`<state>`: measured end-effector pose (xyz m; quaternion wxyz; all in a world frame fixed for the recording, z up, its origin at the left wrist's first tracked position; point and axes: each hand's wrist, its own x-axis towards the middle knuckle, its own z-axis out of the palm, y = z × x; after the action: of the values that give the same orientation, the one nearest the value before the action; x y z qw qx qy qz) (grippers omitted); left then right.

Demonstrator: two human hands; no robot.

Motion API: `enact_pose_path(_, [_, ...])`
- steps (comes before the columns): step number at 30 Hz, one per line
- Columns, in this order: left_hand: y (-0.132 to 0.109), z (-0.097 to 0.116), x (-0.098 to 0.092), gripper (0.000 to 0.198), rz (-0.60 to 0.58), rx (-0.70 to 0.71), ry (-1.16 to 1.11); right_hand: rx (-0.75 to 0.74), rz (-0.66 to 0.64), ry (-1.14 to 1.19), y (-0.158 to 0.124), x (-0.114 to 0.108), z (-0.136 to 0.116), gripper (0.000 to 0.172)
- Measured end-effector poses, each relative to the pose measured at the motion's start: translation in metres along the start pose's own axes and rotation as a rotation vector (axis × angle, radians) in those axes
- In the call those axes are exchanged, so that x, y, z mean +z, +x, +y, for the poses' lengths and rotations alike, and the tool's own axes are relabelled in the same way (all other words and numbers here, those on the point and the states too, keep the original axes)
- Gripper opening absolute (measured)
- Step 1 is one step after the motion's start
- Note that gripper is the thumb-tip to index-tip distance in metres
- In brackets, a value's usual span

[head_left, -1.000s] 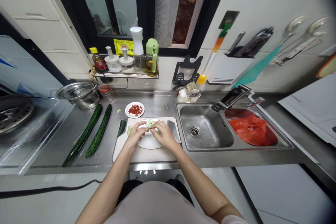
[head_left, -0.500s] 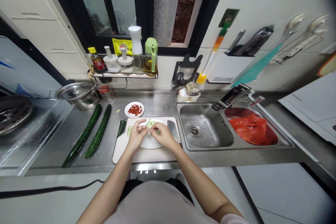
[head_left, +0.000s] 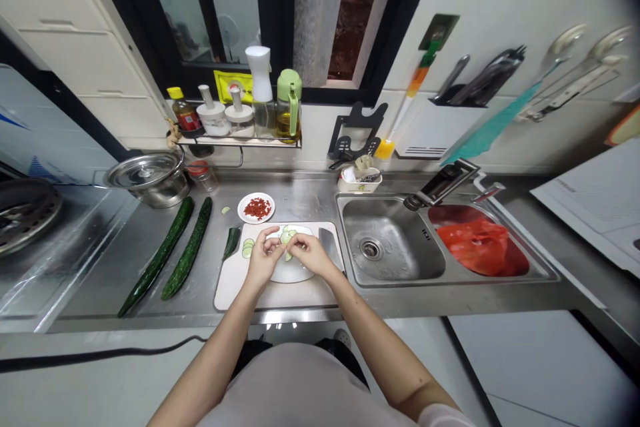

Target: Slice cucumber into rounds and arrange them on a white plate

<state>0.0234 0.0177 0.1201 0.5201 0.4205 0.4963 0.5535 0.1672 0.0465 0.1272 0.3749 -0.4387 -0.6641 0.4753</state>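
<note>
Over a white plate (head_left: 289, 273) on the cutting board (head_left: 233, 290), my left hand (head_left: 265, 255) and my right hand (head_left: 313, 255) meet fingertip to fingertip. Both are closed in a pinch on a pale green cucumber slice, mostly hidden by the fingers. Other cucumber slices (head_left: 287, 235) lie on the plate just beyond the fingertips. A short stack of slices (head_left: 247, 248) sits on the board left of my left hand, beside a dark green cucumber piece (head_left: 231, 242). Right of my right hand lies a knife (head_left: 328, 245) with a broad blade.
Two whole cucumbers (head_left: 159, 257) lie on the steel counter at left, near a lidded pot (head_left: 155, 187). A small plate of red berries (head_left: 256, 208) stands behind the board. To the right is a double sink (head_left: 395, 240) with a red plastic bag (head_left: 475, 247).
My hands stay over the plate with only slight finger movement. A pale green slice now shows lower, under the fingertips. The view has shifted a little.
</note>
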Motion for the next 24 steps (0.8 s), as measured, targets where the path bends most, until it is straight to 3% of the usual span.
enact_pose_path(9, [0.0,-0.008,-0.002,0.056,-0.007,-0.024,0.014,0.118,-0.05,0.11,0.005,0.002,0.016,0.011])
enact_pose_path(24, [0.0,-0.031,-0.003,0.046,0.027,-0.092,0.022,0.399,-0.07,0.254,-0.004,0.004,0.018,0.007])
